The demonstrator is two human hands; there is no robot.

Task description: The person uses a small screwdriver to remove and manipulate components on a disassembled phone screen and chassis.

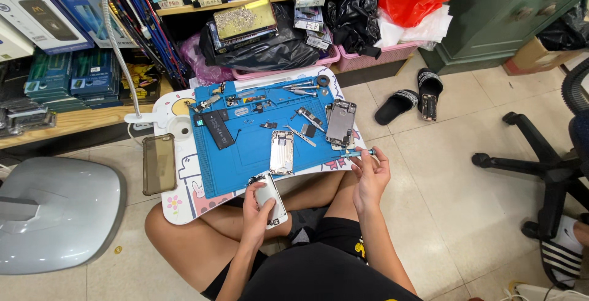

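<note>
Left hand fingers wrapped around phone screen panel, steadying it at worktop edge; right hand fingers pinching screwdriver, tip over blue repair mat.

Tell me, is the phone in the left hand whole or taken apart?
Taken apart: the phone in the left hand shows bare insides, no screen.

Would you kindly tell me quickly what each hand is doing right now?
Left hand: closed around a phone part.
Right hand: pinching a thin screwdriver at the mat's edge.
</note>
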